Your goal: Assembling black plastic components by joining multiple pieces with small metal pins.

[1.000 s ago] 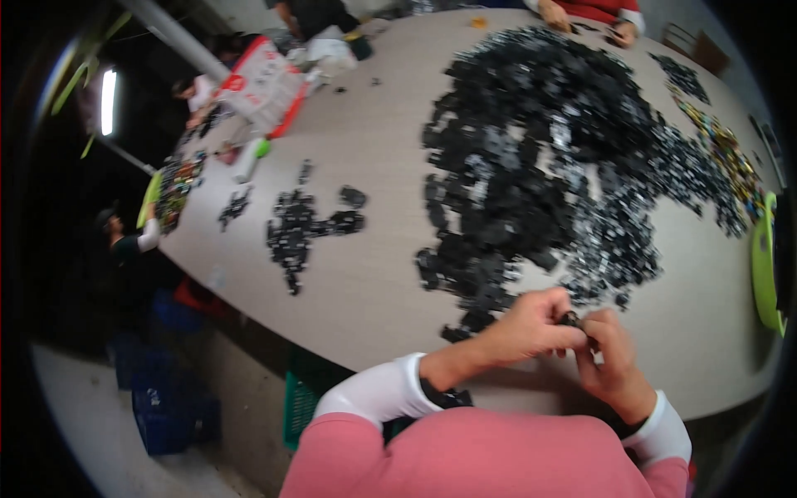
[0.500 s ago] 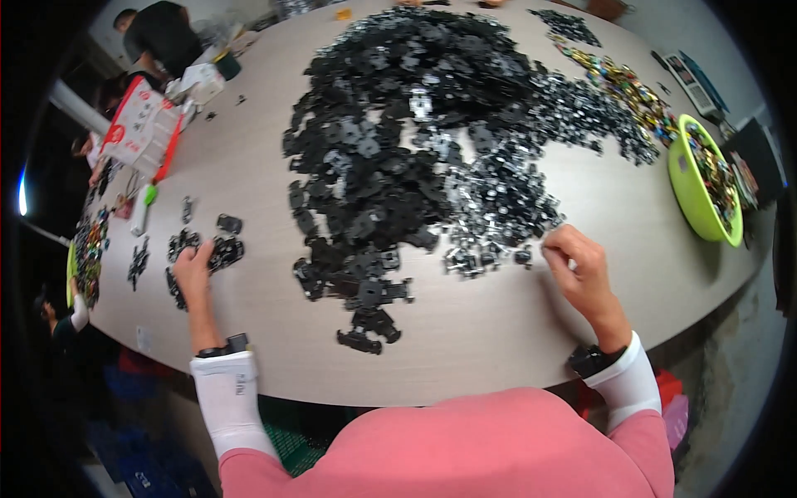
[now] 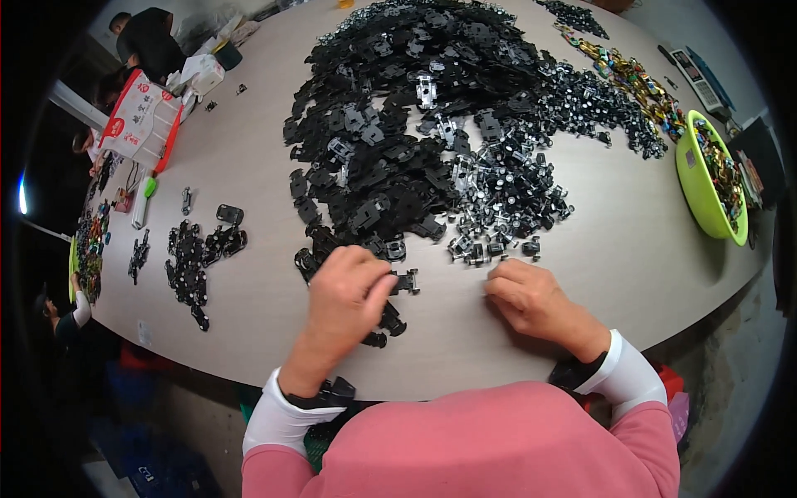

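Observation:
My left hand [image 3: 344,286] is over the near end of a heap of black plastic toy-car chassis [image 3: 365,212]. Its fingers are bent, the thumb close to the fingertips beside a chassis [image 3: 405,282]; whatever lies between them is hidden. My right hand [image 3: 527,299] is closed in a pinch just above the table, near the front edge of a pile of small wheel axles [image 3: 510,195]. What those fingers hold is too hidden to name. A smaller group of chassis with wheels [image 3: 189,261] lies on the left.
A lime-green basin [image 3: 697,187] of shiny colourful parts stands at right, near a strip of gold and coloured parts [image 3: 623,75]. At left are a red-and-white bag [image 3: 141,120] and a green-and-white tool [image 3: 144,203]. Other people [image 3: 149,46] are at the far left.
My left hand has left the small group at left and come right to the central heap. My right hand has drawn back from the axle pile, down and to the left.

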Available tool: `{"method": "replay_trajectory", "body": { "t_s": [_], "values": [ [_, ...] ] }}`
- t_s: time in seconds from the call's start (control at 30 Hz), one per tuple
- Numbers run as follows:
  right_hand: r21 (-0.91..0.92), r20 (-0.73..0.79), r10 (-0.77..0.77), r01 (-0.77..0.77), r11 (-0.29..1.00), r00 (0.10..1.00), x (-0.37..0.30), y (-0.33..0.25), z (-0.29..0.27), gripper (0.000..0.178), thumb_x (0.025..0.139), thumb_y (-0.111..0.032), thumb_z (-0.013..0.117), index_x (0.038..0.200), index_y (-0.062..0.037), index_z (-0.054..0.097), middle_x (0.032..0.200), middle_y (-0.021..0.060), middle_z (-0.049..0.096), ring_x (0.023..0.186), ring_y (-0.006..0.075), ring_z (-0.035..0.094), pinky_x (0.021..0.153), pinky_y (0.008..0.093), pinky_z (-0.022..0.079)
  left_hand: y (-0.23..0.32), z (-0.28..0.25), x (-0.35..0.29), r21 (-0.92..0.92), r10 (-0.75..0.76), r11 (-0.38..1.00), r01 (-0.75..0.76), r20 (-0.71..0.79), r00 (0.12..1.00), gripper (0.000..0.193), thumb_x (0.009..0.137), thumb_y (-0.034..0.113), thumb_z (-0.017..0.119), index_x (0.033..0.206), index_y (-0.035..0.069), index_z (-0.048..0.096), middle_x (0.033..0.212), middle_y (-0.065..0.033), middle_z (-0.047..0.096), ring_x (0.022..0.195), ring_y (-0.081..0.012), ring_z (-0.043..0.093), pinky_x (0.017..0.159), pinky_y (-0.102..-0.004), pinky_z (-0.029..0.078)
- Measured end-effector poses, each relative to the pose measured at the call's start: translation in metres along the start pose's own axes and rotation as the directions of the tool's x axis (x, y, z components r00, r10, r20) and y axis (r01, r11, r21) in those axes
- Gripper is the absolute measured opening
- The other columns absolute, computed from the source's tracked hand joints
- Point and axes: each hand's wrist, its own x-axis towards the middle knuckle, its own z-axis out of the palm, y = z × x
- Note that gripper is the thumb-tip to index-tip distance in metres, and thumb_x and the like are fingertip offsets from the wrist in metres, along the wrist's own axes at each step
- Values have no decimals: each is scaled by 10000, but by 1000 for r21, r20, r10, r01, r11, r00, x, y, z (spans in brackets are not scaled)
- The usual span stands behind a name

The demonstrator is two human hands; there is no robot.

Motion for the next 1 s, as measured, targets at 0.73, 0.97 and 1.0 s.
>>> {"method": "replay_trajectory", "body": {
  "t_s": [0.73, 0.97, 1.0],
  "values": [
    [50, 85, 21, -25, 998, 996, 35, -24, 37, 68, 744, -41, 616, 743, 0, 561, 912, 141, 470, 844, 305, 496, 720, 380, 464, 12, -7, -2, 217, 34, 972, -91, 254, 967, 307, 674, 103, 762, 959, 45, 662, 874, -81, 554, 803, -260, 525, 691, -359, 441],
    [-13, 98, 20, -18, 1000, 995, 20, -20, 33, 57, 718, -20, 610, 715, 8, 560, 887, 137, 481, 832, 294, 489, 726, 371, 460, 16, 2, -9, 99, -9, 995, -31, 380, 925, 416, 671, 110, 772, 1047, 35, 611, 923, -97, 528, 870, -286, 547, 740, -378, 458],
    [-23, 89, 29, -27, 999, 996, 17, -20, 33, 47, 716, -13, 604, 715, 5, 561, 880, 136, 484, 830, 291, 492, 720, 372, 462, 14, 3, -9, 74, -31, 997, 2, 396, 918, 400, 671, 91, 772, 1021, 20, 592, 944, -109, 524, 868, -296, 559, 731, -382, 475]
  ]
}}
